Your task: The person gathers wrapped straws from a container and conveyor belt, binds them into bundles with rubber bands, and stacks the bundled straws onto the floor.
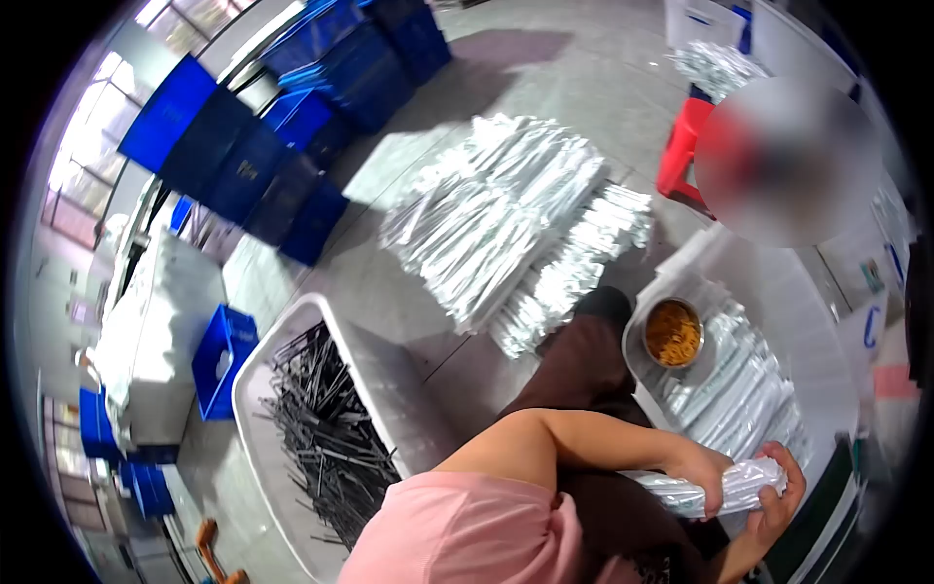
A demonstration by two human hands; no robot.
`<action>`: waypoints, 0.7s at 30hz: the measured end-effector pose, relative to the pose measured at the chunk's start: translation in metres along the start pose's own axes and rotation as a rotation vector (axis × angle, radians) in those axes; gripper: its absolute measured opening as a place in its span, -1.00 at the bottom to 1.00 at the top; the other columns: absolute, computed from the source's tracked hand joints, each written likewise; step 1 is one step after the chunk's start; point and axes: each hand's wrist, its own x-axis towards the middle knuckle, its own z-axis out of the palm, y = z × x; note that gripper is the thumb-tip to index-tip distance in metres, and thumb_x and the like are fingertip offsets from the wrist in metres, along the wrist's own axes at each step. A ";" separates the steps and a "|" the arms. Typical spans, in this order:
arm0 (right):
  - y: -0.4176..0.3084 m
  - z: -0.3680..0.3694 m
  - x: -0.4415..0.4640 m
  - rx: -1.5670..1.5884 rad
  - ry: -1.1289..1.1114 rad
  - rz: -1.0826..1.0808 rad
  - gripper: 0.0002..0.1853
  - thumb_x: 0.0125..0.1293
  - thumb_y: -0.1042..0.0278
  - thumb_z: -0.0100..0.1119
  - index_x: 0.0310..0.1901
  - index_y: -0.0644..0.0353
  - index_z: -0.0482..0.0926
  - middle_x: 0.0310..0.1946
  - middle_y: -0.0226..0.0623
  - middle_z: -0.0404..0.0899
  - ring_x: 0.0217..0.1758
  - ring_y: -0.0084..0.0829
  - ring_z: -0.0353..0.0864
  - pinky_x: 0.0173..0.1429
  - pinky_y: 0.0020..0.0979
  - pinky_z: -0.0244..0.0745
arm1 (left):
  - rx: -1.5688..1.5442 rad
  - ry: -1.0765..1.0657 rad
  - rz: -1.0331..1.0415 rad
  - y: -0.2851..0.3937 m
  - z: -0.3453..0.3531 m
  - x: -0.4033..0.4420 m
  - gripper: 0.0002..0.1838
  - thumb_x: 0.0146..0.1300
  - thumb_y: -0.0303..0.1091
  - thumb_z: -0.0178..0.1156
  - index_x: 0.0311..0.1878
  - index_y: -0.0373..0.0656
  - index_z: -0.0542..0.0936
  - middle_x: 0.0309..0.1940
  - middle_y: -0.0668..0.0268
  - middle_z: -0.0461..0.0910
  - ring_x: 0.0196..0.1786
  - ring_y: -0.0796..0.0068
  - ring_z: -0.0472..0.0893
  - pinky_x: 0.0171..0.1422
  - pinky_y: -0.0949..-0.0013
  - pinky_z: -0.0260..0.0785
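Observation:
My left hand wraps round the middle of a bundle of shiny, plastic-wrapped packets, held over my lap at the lower right. At the bundle's right end, my right hand grips it with curled fingers. Just beyond my hands, a white tub holds rows of similar silvery packets. A round metal bowl of small orange-yellow pieces sits at the tub's near-left end. What is inside the packets cannot be made out.
To my left stands a grey bin full of thin black strips. A large pile of silvery packets lies on the floor ahead. Blue crates are stacked at the upper left. A red stool stands near a blurred area.

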 end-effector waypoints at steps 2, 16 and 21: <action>0.005 -0.010 0.007 -0.155 -0.119 0.024 -0.68 -0.15 0.29 0.21 -0.41 0.38 0.46 -0.43 -0.10 0.46 -0.29 -0.35 0.44 -0.15 -0.43 0.30 | -0.076 0.002 -0.002 0.001 0.003 0.001 -0.77 -0.30 -0.65 0.23 -0.46 -0.42 0.47 -0.60 0.09 0.51 -0.57 0.31 0.56 -0.50 0.35 0.43; 0.106 0.061 -0.015 0.539 -0.035 0.527 -0.38 -0.13 0.16 0.29 -0.03 0.26 0.31 -0.30 -0.21 0.45 -0.29 -0.35 0.51 -0.19 -0.34 0.49 | 0.229 0.380 -0.024 -0.059 -0.026 -0.091 -0.45 -0.12 -0.35 0.34 0.00 -0.20 0.40 -0.20 0.29 0.51 -0.08 0.48 0.45 0.06 0.40 0.26; 0.091 0.086 0.053 0.768 -0.162 0.480 -0.13 -0.18 0.02 0.40 0.11 0.36 0.23 -0.06 -0.10 0.41 -0.03 -0.19 0.48 0.10 -0.20 0.41 | 0.279 0.547 0.136 -0.030 -0.044 -0.091 -0.51 -0.12 -0.34 0.33 -0.08 -0.26 0.43 -0.27 0.27 0.54 -0.18 0.52 0.50 -0.05 0.44 0.33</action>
